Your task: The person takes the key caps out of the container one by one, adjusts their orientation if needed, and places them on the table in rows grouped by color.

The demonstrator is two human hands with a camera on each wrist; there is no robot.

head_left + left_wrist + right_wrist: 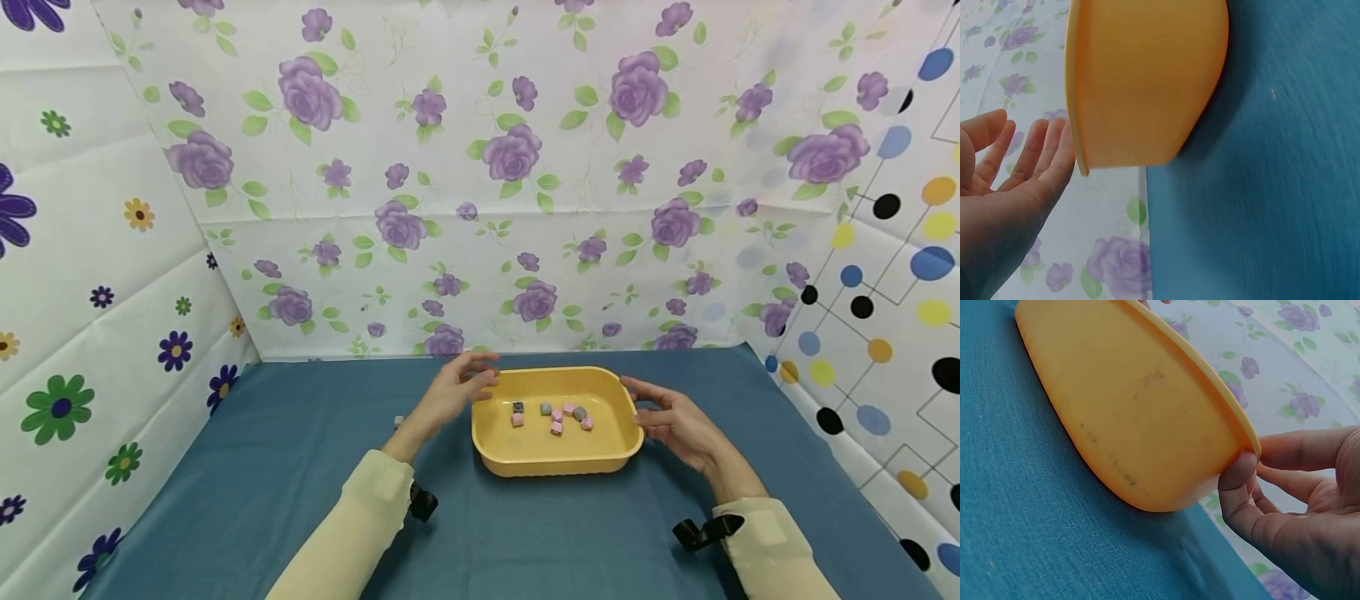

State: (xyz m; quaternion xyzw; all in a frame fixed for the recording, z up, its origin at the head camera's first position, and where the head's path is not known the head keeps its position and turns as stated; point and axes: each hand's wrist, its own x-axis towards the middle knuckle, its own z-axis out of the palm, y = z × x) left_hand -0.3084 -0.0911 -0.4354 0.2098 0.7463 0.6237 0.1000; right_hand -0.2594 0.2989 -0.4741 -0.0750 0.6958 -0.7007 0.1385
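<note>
A yellow plastic basin (517, 463) sits on the blue cloth, holding several small cubes, some pink (557, 428) and some grey (546, 409). In the right wrist view, my right hand (1310, 500) pinches the basin's rim at one end, one fingertip beneath the lip. My left hand (457, 385) is at the opposite, left end by the far corner. Its fingers (1029, 153) are relaxed and lie close to the rim in the left wrist view, the thumb apart; whether they touch the rim I cannot tell.
A small whitish cube (399, 422) lies on the blue cloth (300, 467) beside the left forearm, partly hidden by it. Flowered sheets (465, 183) hang behind and at the left; a dotted sheet (885, 333) hangs at the right.
</note>
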